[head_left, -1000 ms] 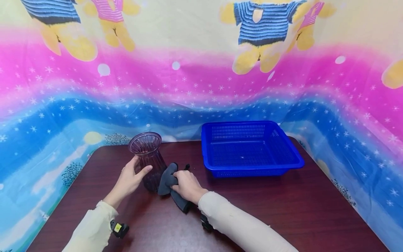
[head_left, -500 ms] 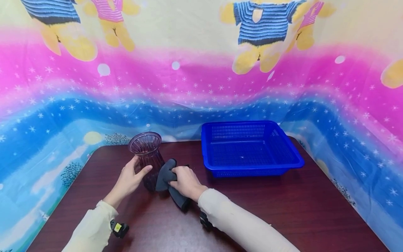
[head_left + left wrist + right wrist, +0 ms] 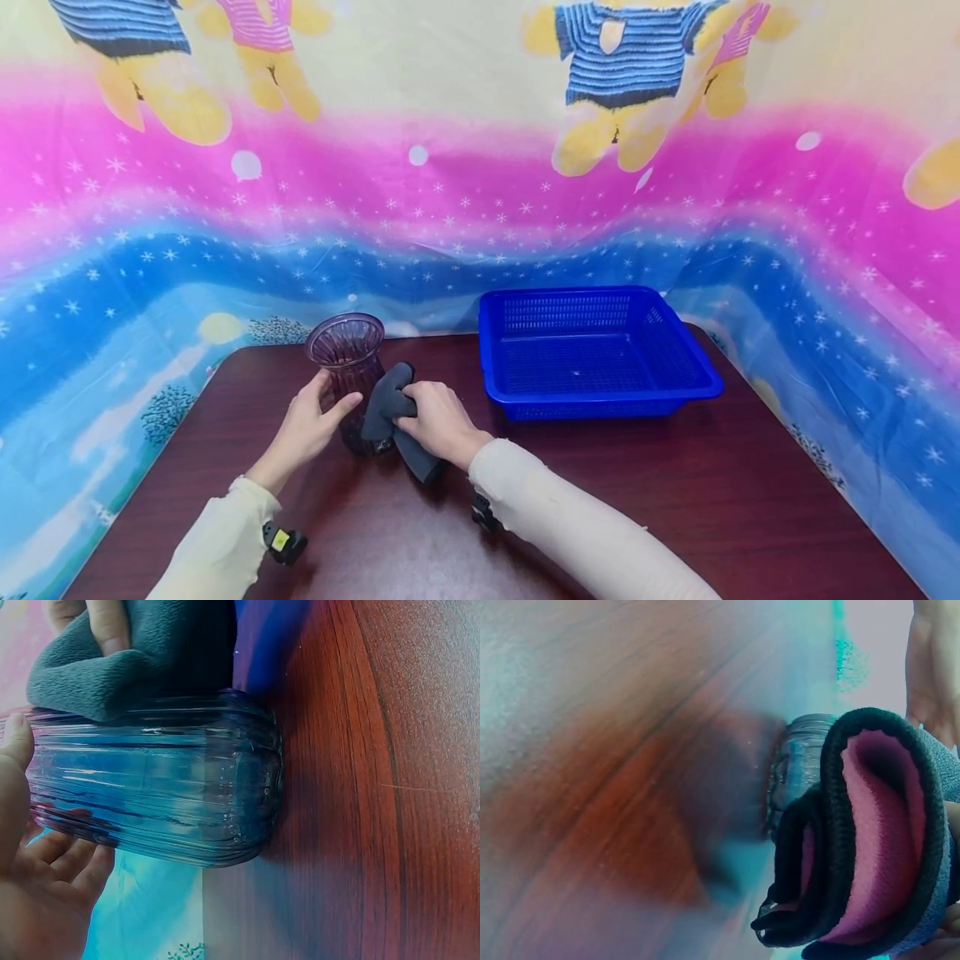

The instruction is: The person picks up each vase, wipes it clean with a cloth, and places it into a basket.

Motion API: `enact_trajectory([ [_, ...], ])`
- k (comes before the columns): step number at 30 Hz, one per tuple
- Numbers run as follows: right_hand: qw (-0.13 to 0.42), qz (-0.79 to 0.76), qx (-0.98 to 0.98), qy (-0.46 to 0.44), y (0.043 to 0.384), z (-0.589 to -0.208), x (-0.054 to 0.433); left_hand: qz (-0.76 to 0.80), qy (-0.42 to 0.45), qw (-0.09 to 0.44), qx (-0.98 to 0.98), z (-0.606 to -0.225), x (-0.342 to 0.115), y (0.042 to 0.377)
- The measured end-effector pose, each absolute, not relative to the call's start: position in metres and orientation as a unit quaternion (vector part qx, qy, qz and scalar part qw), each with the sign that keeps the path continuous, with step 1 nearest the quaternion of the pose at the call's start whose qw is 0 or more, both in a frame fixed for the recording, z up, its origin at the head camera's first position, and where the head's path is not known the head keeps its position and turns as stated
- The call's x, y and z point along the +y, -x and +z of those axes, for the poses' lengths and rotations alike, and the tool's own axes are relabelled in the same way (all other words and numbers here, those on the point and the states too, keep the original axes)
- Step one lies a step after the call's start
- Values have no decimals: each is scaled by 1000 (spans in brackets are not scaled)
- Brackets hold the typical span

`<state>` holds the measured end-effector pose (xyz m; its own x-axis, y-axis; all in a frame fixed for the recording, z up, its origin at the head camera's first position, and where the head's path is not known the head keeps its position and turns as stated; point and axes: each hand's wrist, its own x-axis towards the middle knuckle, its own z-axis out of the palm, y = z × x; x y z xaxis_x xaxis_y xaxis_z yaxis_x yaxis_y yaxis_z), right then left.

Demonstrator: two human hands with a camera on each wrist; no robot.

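Observation:
A purple-tinted, ribbed glass vase (image 3: 347,342) with a flared rim stands upright on the table. My left hand (image 3: 307,425) grips its left side, thumb in front and fingers behind. In the left wrist view the vase's clear lower body (image 3: 172,780) shows, its base on the tabletop. My right hand (image 3: 442,425) pinches a bunched dark grey cloth (image 3: 390,404) and holds it against the vase's right side. Up close in the right wrist view, the folded cloth (image 3: 881,825) has a pink inner face and a dark edge, and covers part of the vase.
A blue plastic basket (image 3: 600,408) with slotted walls stands at the table's back right. The dark reddish-brown wooden table (image 3: 637,517) is bordered by a printed curtain (image 3: 450,183). A small black device (image 3: 285,543) sits on the left wrist.
My right hand has moved up and slightly left with the cloth, along the vase's right side. The left hand and the vase have stayed in place.

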<state>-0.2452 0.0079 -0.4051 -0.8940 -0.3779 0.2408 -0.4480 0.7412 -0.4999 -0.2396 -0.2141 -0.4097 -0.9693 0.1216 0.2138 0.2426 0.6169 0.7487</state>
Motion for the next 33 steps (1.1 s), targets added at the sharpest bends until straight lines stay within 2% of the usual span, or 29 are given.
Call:
enact_trajectory([
  [21, 121, 290, -917, -247, 244, -376, 4, -416, 112, 76, -899, -409, -215, 237],
  [33, 86, 291, -926, -224, 241, -379, 2, -418, 112, 75, -898, -410, -215, 239],
])
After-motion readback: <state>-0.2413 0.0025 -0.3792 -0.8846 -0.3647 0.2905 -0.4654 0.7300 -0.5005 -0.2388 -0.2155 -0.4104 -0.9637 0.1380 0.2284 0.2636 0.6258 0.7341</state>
